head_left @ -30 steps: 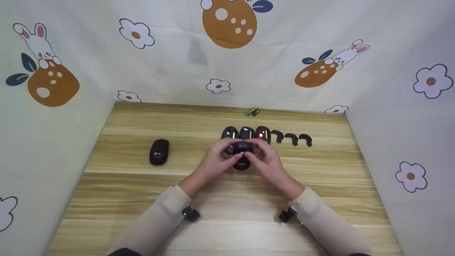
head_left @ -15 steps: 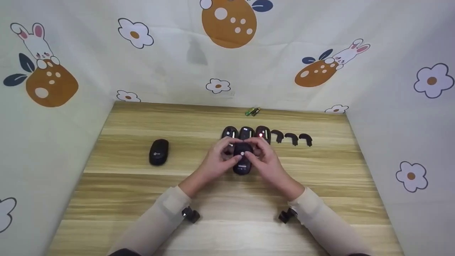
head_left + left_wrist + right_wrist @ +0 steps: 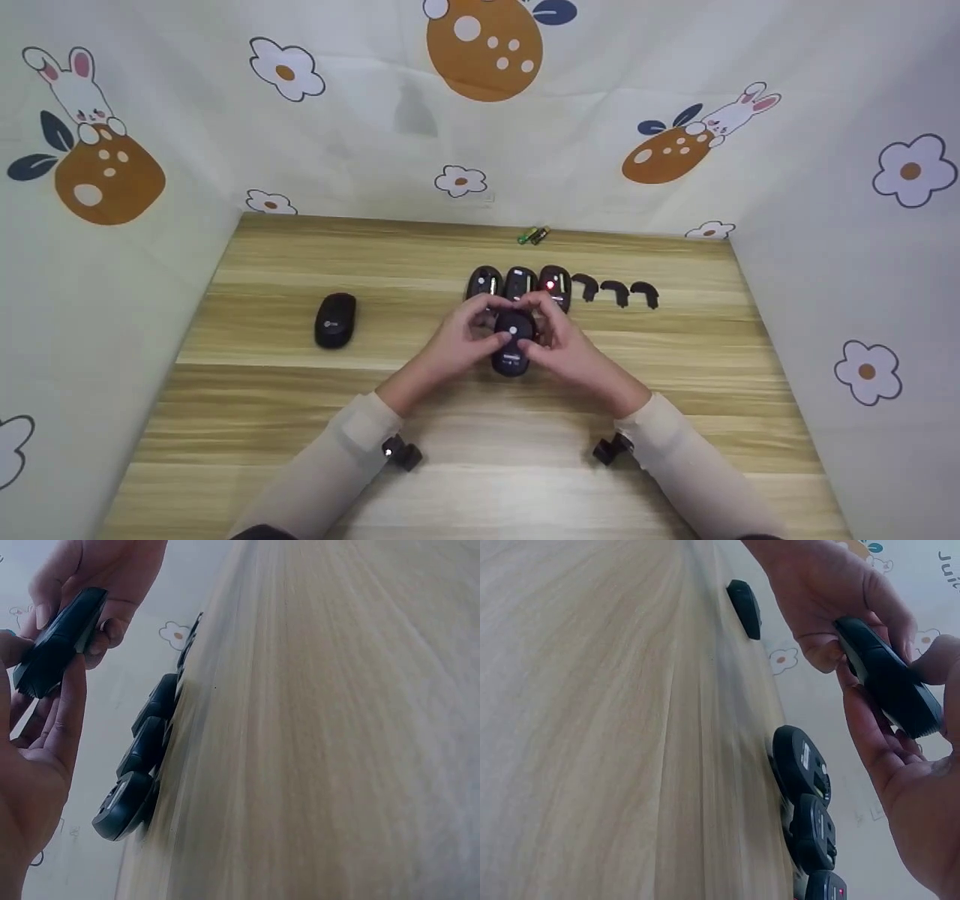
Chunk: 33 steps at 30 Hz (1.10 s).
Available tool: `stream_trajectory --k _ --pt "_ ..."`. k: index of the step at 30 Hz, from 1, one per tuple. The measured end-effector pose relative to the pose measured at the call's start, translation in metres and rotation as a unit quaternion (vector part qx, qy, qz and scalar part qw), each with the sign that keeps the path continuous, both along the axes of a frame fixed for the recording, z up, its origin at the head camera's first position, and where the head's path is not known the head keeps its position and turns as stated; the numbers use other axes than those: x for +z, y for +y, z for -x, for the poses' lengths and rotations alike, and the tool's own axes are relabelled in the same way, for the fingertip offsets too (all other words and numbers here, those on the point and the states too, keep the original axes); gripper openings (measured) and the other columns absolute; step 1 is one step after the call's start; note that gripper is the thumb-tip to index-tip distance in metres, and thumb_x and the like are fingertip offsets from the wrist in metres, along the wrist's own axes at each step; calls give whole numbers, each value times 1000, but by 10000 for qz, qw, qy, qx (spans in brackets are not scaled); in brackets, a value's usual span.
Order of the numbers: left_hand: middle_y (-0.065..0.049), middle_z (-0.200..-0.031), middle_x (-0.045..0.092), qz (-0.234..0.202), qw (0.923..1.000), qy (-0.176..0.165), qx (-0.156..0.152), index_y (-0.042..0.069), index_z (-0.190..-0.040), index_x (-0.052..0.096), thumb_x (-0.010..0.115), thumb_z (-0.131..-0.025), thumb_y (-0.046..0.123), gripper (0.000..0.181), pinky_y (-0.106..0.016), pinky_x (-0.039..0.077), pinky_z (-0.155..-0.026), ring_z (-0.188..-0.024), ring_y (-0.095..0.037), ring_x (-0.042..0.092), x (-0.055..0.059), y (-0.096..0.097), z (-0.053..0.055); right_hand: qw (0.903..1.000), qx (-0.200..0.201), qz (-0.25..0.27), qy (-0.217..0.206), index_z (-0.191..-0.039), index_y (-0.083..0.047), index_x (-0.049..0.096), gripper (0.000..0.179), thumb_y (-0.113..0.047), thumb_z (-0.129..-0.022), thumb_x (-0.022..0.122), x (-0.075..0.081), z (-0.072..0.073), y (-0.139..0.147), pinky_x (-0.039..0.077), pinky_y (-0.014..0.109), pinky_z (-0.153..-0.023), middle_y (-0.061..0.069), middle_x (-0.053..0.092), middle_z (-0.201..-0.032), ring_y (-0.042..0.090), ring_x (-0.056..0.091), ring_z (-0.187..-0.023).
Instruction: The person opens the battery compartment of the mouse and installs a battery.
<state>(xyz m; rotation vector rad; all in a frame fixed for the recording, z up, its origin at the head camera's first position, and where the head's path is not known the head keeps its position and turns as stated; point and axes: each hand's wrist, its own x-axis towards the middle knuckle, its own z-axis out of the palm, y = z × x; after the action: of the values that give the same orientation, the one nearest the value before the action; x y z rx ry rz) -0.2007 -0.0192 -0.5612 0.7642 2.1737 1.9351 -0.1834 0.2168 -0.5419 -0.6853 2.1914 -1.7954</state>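
Mice (image 3: 520,280), three in a row, sit on the counter (image 3: 495,495) just beyond the held mouse (image 3: 511,358); batteries (image 3: 533,235) farther beyond it. Your left hand (image 3: 457,336) and right hand (image 3: 568,343) pinch it, fingers (image 3: 69,705) curled round.

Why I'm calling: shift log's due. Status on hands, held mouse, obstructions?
Left hand, right hand: both gripping black mouse. Mouse above table, underside showing in head view. Three upturned mice just beyond; nothing visibly blocking.

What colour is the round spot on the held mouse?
The spot is white, clearest in the head view.
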Motion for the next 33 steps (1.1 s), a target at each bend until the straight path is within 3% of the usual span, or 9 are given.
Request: stream_trajectory --k 9,19,23,29,33 --pt "-11 -139 68 19 9999 -28 -123 3 -139 66 79 -97 4 44 -42 61 -103 -112 -25 71 1 -1 -1 9997 124 203 -67 -141 -5 52 50 7 -96 71 1 2 1 67 45 -89 24 62 -133 39 70 -109" --pt "-12 -135 68 -46 9997 54 -213 3 -139 67 79 -99 5 42 -51 58 -105 -107 -26 72 3 -3 -1 9986 90 514 -130 -141 0 54 48 9 -98 72 -3 2 1 66 47 -93 26 58 -139 37 72 -114" --pt "-11 -130 70 14 9997 100 -199 3 -138 67 81 -97 5 43 -48 57 -106 -105 -26 71 2 -3 -1 9988 29 474 -103 -141 0 55 48 8 -98 73 -4 2 2 66 47 -93 24 55 -141 38 73 -114" --pt "-8 -132 70 103 9998 77 -168 4 -139 67 81 -97 7 44 -47 56 -109 -107 -24 70 1 -3 0 9994 -100 325 80 -143 -3 58 48 4 -99 74 -4 2 3 67 48 -92 22 56 -141 39 73 -111" --pt "-8 -133 70 166 9997 60 -140 5 -139 67 82 -97 9 45 -50 56 -108 -108 -24 70 1 -4 0 9977 -232 144 624 -142 -4 61 46 2 -99 77 -5 2 4 67 42 -89 17 59 -137 33 72 -107"
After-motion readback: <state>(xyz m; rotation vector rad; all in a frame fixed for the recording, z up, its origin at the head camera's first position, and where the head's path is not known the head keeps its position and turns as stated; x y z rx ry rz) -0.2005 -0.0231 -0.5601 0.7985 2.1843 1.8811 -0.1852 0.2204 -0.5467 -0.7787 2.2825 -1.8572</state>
